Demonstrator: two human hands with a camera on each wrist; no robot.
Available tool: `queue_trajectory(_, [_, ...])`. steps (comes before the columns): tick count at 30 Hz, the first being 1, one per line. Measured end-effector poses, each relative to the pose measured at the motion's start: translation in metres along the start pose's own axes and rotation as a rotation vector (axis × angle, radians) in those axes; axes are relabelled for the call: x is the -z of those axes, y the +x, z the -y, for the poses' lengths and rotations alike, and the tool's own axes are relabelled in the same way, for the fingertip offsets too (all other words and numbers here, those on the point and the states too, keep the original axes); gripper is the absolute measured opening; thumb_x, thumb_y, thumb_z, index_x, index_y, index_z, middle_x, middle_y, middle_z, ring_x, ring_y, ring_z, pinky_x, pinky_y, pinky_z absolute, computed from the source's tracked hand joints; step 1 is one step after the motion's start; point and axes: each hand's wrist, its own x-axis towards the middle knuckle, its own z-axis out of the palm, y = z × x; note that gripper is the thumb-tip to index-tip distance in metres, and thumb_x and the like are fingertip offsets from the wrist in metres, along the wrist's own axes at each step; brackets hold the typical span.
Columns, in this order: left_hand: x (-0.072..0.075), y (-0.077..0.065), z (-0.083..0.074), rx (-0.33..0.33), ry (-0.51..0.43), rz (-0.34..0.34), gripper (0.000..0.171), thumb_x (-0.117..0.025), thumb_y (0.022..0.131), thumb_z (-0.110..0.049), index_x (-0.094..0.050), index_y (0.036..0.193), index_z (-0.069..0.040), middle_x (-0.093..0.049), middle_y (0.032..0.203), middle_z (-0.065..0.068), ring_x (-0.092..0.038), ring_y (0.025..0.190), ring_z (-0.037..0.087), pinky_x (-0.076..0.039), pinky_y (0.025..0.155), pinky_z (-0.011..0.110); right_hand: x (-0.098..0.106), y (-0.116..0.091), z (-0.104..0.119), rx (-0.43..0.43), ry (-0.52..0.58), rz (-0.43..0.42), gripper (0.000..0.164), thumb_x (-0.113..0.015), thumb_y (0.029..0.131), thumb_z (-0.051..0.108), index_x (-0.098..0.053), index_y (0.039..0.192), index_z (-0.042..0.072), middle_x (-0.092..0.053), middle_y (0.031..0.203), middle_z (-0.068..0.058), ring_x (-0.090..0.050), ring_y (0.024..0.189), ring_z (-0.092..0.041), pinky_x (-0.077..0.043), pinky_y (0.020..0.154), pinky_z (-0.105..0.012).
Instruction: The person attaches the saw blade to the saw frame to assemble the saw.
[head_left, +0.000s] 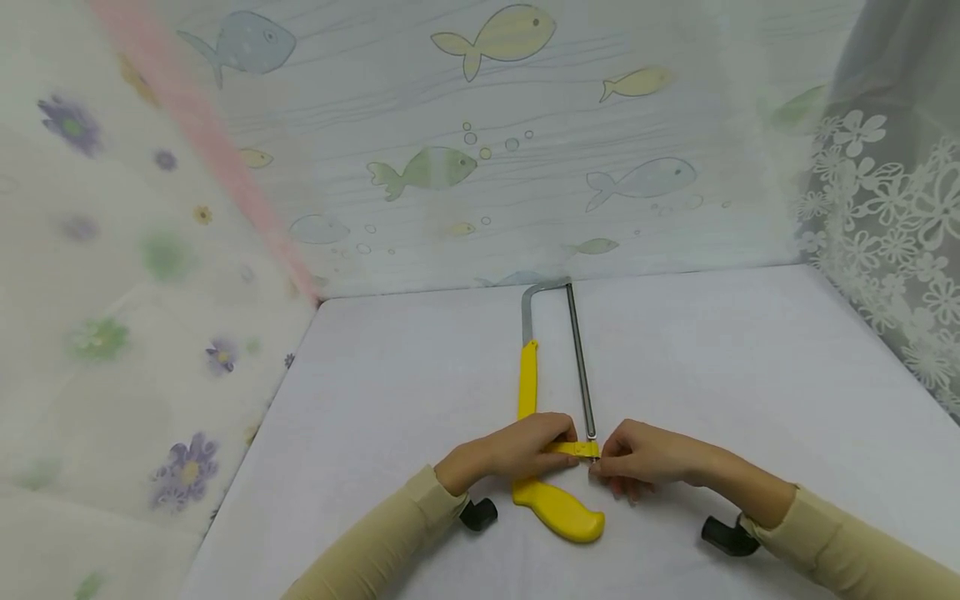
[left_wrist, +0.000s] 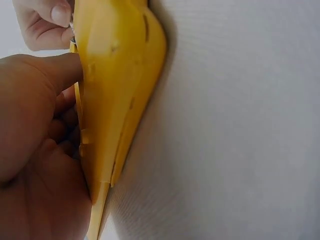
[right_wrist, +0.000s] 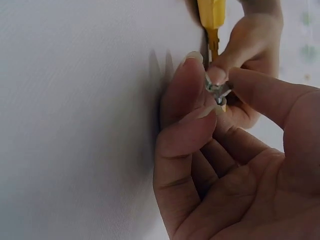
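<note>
A hacksaw with a yellow handle (head_left: pixel 561 512) and a grey metal front frame (head_left: pixel 527 317) lies flat on the white table. Its dark blade (head_left: pixel 579 358) runs along the right side, away from the person. My left hand (head_left: pixel 528 446) lies across the frame and grips the yellow crosspiece (head_left: pixel 576 448) near the blade's lower end. At that end my right hand (head_left: pixel 652 457) has its thumb and fingers at a small metal wing nut (right_wrist: pixel 219 93), pinching it. In the left wrist view the yellow handle (left_wrist: pixel 117 75) hides part of the left fingers.
The white cloth-covered table (head_left: pixel 390 375) reaches a fish-patterned curtain (head_left: pixel 450 100) at the back. A flowered sheet (head_left: pixel 112 333) hangs at the left, a lace curtain (head_left: pixel 900 208) at the right. Black wrist devices (head_left: pixel 729 537) sit under both wrists.
</note>
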Motion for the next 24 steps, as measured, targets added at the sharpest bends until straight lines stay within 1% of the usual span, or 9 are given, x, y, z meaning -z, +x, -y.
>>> queue_trajectory(3, [-0.0002, -0.0002, 0.0001, 0.003, 0.003, 0.001, 0.014, -0.063, 0.104, -0.025, -0.059, 0.107, -0.012, -0.058, 0.096, -0.007, -0.049, 0.084, 0.005, -0.042, 0.076, 0.015, 0.0024, -0.0016, -0.0020, 0.009, -0.001, 0.008, 0.024, -0.066, 0.099, 0.021, -0.072, 0.084, 0.004, -0.066, 0.067, -0.006, -0.051, 0.051, -0.012, -0.036, 0.045, -0.021])
queue_trajectory(6, [0.0001, -0.0002, -0.0003, 0.010, 0.004, -0.001, 0.015, -0.063, 0.104, -0.025, -0.059, 0.107, -0.012, -0.058, 0.096, -0.007, -0.049, 0.084, 0.005, -0.042, 0.076, 0.015, 0.0043, -0.0024, -0.0033, 0.021, -0.010, 0.003, 0.021, -0.066, 0.099, 0.019, -0.072, 0.085, 0.004, -0.064, 0.066, -0.006, -0.051, 0.051, -0.013, -0.037, 0.045, -0.021])
queue_trajectory(12, [0.0009, -0.0003, -0.0011, 0.015, 0.005, -0.003, 0.015, -0.063, 0.104, -0.025, -0.059, 0.108, -0.012, -0.057, 0.096, -0.007, -0.049, 0.084, 0.005, -0.041, 0.076, 0.015, 0.0048, -0.0027, -0.0037, 0.018, -0.017, -0.019, 0.021, -0.068, 0.098, 0.016, -0.068, 0.082, 0.002, -0.059, 0.062, -0.005, -0.047, 0.049, -0.013, -0.037, 0.045, -0.022])
queue_trajectory(18, [0.0016, -0.0005, -0.0021, 0.003, -0.001, 0.000, 0.015, -0.063, 0.104, -0.025, -0.059, 0.107, -0.011, -0.057, 0.095, -0.006, -0.049, 0.084, 0.005, -0.042, 0.077, 0.015, 0.0042, -0.0017, -0.0016, 0.033, -0.010, 0.003, 0.017, -0.070, 0.096, 0.016, -0.072, 0.085, 0.003, -0.059, 0.062, -0.004, -0.046, 0.050, -0.012, -0.037, 0.046, -0.021])
queue_trajectory(21, [0.0017, -0.0006, -0.0018, -0.010, 0.000, -0.004, 0.014, -0.063, 0.104, -0.024, -0.059, 0.106, -0.012, -0.057, 0.095, -0.007, -0.049, 0.084, 0.005, -0.041, 0.077, 0.014, 0.0031, -0.0010, -0.0004, 0.032, -0.003, 0.013, 0.022, -0.071, 0.096, 0.020, -0.073, 0.082, 0.002, -0.059, 0.061, -0.003, -0.046, 0.050, -0.012, -0.036, 0.046, -0.021])
queue_trajectory(24, [0.0016, -0.0007, -0.0011, -0.016, -0.002, -0.008, 0.013, -0.063, 0.104, -0.024, -0.058, 0.106, -0.012, -0.056, 0.095, -0.007, -0.050, 0.085, 0.005, -0.041, 0.077, 0.014, 0.0012, -0.0003, 0.0008, 0.020, 0.003, 0.017, 0.031, -0.070, 0.097, 0.024, -0.072, 0.078, 0.001, -0.061, 0.061, -0.004, -0.047, 0.050, -0.012, -0.036, 0.045, -0.022])
